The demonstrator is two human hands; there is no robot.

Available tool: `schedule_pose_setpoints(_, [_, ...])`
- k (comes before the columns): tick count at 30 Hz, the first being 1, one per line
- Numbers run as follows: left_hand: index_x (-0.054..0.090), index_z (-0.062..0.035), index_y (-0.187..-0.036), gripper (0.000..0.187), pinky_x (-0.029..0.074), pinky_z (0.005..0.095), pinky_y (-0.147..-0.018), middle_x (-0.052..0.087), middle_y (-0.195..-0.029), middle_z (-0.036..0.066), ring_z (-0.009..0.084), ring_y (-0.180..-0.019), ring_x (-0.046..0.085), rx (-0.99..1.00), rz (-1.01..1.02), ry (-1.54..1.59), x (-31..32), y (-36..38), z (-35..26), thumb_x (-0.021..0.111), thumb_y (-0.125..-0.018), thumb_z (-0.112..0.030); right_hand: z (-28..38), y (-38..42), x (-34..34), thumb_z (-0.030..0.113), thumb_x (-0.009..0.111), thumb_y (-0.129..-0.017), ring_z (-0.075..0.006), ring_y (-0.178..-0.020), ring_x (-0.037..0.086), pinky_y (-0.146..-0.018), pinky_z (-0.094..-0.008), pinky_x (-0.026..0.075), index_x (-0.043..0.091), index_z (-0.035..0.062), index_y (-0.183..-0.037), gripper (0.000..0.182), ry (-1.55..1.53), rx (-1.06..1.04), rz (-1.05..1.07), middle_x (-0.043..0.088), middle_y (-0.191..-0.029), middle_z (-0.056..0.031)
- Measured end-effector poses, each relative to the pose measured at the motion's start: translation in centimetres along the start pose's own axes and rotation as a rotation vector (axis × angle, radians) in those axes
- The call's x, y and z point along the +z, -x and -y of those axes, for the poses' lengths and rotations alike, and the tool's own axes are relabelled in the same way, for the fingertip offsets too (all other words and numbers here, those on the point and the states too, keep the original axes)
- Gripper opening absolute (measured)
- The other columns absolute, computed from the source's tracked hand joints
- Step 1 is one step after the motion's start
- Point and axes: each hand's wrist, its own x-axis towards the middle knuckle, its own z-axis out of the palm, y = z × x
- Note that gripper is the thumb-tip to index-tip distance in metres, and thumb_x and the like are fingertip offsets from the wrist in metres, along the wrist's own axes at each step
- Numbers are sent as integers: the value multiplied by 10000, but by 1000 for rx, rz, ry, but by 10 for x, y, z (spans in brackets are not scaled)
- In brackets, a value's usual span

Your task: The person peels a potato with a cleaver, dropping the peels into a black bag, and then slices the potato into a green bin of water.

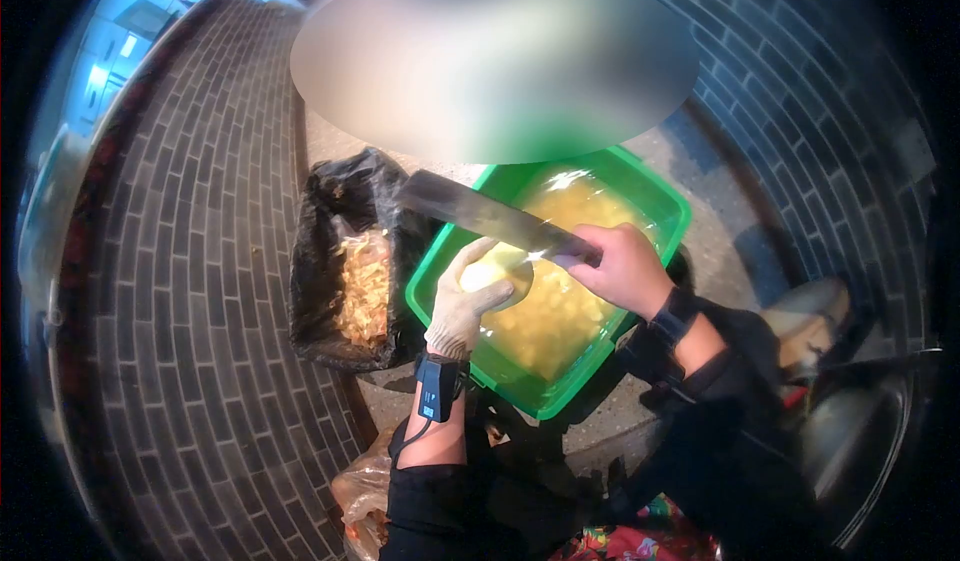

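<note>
My left hand [459, 306], in a pale knit glove, is closed around a peeled potato [497, 269]. The wide-bladed knife [475, 208] is in my right hand [630, 271], which is bare and wrapped round the handle. Its blade points to the upper left and overlaps the top of the potato in this view. Both hands are over a green tub [655, 189] of water, where many pale yellow potato pieces [555, 333] lie under the surface.
Left of the tub stands a container lined with a black bag [322, 206], with peelings [363, 296] inside. A clear plastic bag [362, 486] is at the lower left. Brick-patterned surfaces [200, 261] flank both sides. A blurred oval hides the top centre.
</note>
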Motion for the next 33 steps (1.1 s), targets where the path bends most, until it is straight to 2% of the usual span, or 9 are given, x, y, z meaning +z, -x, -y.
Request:
schedule_pose_setpoints(5, [601, -6, -1224, 642, 495, 307, -926, 634, -1155, 74, 163, -1052, 605, 23, -37, -137, -5, 4, -5, 847, -637, -83, -2, -1, -5, 197, 730, -811, -262, -617, 658, -593, -326, 500, 702, 54, -912, 177, 6, -10, 79, 674, -724, -147])
schedule_pose_setpoints(11, [658, -11, -1133, 600, 498, 293, -891, 649, -1127, 77, 139, -1017, 608, 103, 107, -562, 1, 13, -20, 890, -591, -122, 6, 0, 0, 281, 696, -829, -372, -672, 633, -612, -442, 498, 683, 100, -889, 191, 3, -98, 191, 641, -701, -167])
schedule_pose_setpoints(15, [648, -26, -1150, 590, 500, 291, -891, 648, -1110, 59, 132, -1012, 610, -77, 155, -253, -4, 9, 3, 867, -606, -86, 4, 4, 10, 283, 696, -833, -377, -677, 635, -607, -437, 497, 693, 96, -926, 209, -73, -58, 170, 648, -717, -175])
schedule_pose_setpoints(17, [613, -27, -1197, 614, 503, 291, -891, 644, -1117, 53, 141, -1016, 613, -95, 185, 266, -3, 9, 12, 834, -625, -46, 7, 3, 12, 282, 697, -834, -379, -680, 635, -607, -433, 498, 698, 97, -939, 213, -196, -36, 115, 651, -724, -178])
schedule_pose_setpoints(19, [599, -26, -1211, 620, 505, 293, -891, 642, -1121, 52, 146, -1016, 615, -65, 150, 213, -6, 7, 17, 823, -633, -36, 13, 2, 9, 135, 708, -849, -231, -768, 711, -707, -317, 529, 671, 18, -1086, 267, -188, 26, 163, 723, -896, -163])
schedule_pose_setpoints(20, [585, -25, -1225, 627, 506, 295, -892, 640, -1125, 51, 152, -1017, 616, -38, 109, 166, -7, 5, 20, 812, -641, -25, 10, 2, 12, 135, 708, -849, -231, -768, 711, -707, -317, 529, 671, 18, -1086, 267, -189, 29, 158, 723, -896, -163])
schedule_pose_setpoints(22, [588, -22, -1218, 621, 506, 297, -893, 638, -1127, 52, 151, -1014, 616, -31, 80, 164, -1, 6, 20, 817, -641, -33, 2, 3, 20, 272, 706, -829, -377, -691, 643, -610, -419, 505, 705, 65, -945, 237, -185, -47, -23, 656, -748, -191])
schedule_pose_setpoints(29, [568, -10, -1280, 619, 536, 312, -884, 635, -1154, 87, 174, -1033, 622, 52, -53, 21, 30, 9, 4, 782, -700, 9, 6, 10, 27, 279, 695, -838, -383, -702, 649, -621, -431, 512, 698, 57, -973, 260, -179, 68, -66, 660, -748, -201])
schedule_pose_setpoints(33, [551, -12, -1314, 631, 544, 317, -885, 630, -1176, 104, 189, -1050, 622, 8, -84, 46, 39, 8, 4, 771, -724, 17, 11, 10, 30, 205, 681, -867, -337, -698, 678, -645, -363, 525, 671, -5, -1029, 266, 56, 191, -116, 701, -840, -193])
